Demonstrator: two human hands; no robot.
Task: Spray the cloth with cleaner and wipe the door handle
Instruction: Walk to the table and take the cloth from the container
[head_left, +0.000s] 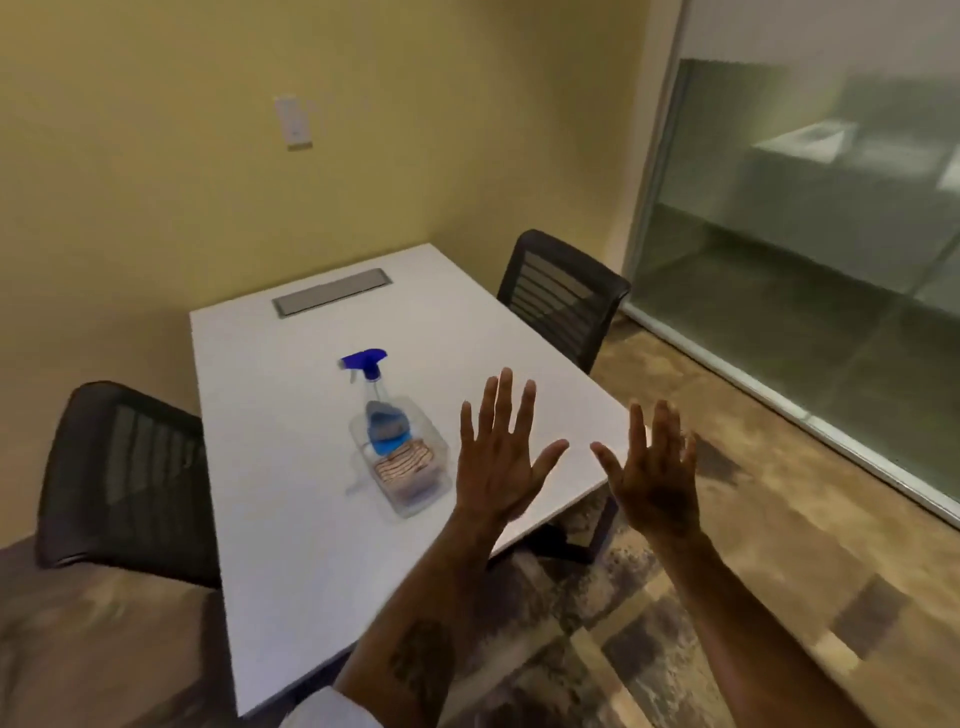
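Note:
A clear spray bottle (376, 410) with a blue trigger head stands in a clear plastic tray (435, 491) on the white table (291, 467). A folded striped cloth (402, 462) lies in the same tray, in front of the bottle. My left hand (501, 452) is raised just right of the tray, fingers spread, holding nothing. My right hand (657, 467) is raised beside it, past the table's right edge, also spread and empty. No door handle is in view.
Two black mesh-backed chairs stand at the table, one on the left (124, 478) and one at the far right (563, 296). A grey cable hatch (332, 291) is set in the tabletop. A frosted glass wall (810, 208) runs along the right; patterned carpet covers the floor.

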